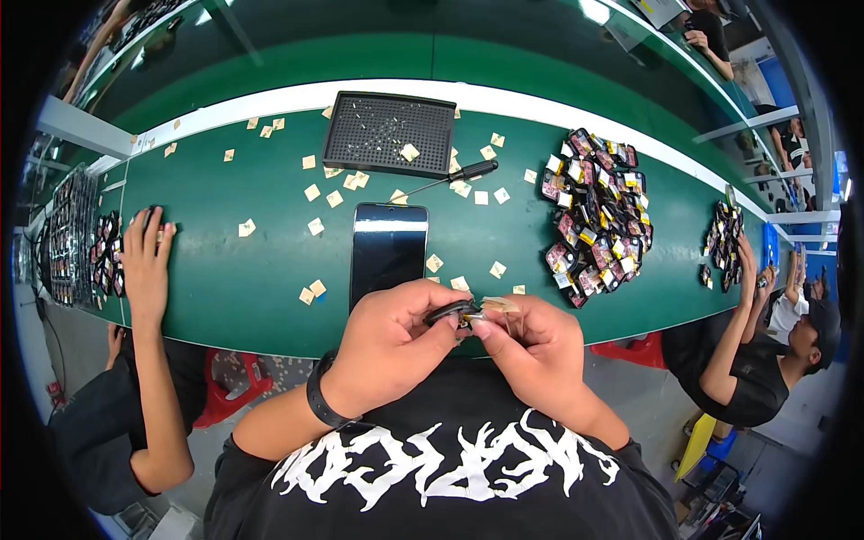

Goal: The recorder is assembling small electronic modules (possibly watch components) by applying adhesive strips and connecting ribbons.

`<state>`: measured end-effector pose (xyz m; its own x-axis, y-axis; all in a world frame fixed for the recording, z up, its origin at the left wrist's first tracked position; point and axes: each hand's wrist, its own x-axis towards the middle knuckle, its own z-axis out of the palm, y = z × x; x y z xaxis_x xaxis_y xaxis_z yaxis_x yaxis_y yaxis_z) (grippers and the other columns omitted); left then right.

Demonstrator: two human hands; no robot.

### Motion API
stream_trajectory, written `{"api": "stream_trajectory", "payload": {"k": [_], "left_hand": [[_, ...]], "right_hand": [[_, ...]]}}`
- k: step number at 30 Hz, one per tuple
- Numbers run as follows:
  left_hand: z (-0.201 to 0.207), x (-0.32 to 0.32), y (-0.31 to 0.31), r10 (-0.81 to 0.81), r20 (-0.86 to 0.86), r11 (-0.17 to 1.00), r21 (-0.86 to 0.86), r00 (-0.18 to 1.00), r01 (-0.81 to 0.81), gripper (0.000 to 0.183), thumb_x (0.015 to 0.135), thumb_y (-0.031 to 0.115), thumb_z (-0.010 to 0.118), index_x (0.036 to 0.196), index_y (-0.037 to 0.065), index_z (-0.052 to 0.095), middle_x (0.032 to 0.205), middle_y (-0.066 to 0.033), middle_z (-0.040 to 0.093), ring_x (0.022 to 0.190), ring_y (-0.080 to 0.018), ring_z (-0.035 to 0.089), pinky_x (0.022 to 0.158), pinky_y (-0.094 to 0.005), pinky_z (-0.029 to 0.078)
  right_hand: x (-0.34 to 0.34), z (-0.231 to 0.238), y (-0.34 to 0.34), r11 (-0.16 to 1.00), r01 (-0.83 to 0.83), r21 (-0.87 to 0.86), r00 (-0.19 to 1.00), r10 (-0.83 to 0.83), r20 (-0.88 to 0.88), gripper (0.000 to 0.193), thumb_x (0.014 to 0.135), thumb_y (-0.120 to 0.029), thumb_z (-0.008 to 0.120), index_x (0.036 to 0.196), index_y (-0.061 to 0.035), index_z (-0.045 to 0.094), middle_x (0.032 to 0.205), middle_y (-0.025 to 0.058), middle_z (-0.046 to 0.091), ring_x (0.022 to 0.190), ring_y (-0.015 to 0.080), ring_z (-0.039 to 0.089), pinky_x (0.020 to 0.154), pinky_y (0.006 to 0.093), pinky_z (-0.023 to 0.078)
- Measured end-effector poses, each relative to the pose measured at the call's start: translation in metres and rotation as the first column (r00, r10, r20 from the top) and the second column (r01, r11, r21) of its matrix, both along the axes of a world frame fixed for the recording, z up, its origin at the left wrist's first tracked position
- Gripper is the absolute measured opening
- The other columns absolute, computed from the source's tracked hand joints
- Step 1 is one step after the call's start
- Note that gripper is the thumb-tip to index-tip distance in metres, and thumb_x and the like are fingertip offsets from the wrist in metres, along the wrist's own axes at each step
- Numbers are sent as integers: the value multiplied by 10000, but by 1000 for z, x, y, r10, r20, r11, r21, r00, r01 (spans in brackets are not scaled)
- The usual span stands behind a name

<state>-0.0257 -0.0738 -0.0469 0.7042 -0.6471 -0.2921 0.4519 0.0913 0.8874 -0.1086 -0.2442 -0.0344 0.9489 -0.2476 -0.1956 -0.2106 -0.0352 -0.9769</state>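
- Small black rounded plastic casing (445, 312): it was between my two hands, over the near edge of the long green tabletop (495, 225).
- My left hand (385, 340) was closed on it, thumb and forefinger pinching its rim; a black wristband (319, 394) circled that wrist.
- My right hand (543, 349) was at the casing's other side, thumb bent close to forefinger, thin tan strips (500, 306) lying against that finger (whether those fingertips gripped anything, I could not tell).
- A dark glossy rectangular phone (389, 252) lay just beyond, its near end hidden by my left hand.
- Farther off sat a black perforated rectangular tray (346, 148), with a black-handled screwdriver (477, 170) near its right corner.
- On the right was a large heap of black-cased parts (598, 220) with yellow and white bits.
- Small square cream pieces (309, 162) were scattered around the tray and phone.
- On my left, a co-worker's bare forearm (156, 369) reached over the tabletop.
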Motion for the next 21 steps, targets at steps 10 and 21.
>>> {"api": "stream_trajectory", "payload": {"k": [10, 21], "left_hand": [[-9, -2, 9, -141, 98, 989, 64, 985, 135, 372, 988, -59, 554, 1360, -74, 561, 1206, -120, 677, 1015, -121, 661, 891, -254, 557], [-6, -2, 25, -204, 222, 979, 73, 953, 193, 362, 986, -54, 555, 1347, -48, 584, 1094, -110, 705, 986, -115, 666, 879, -253, 554]], "right_hand": [[0, -8, 1, 943, 1, -333, 986, 55, 158, 167, 839, -22, 790, 1006, -19, 774, 880, 58, 652, 678, 86, 588, 586, 239, 460], [12, -4, 8, 887, 90, 454, 990, -31, -136, 212, 895, 70, 711, 1040, 37, 561, 918, 49, 608, 793, 123, 674, 728, 250, 581]]}}
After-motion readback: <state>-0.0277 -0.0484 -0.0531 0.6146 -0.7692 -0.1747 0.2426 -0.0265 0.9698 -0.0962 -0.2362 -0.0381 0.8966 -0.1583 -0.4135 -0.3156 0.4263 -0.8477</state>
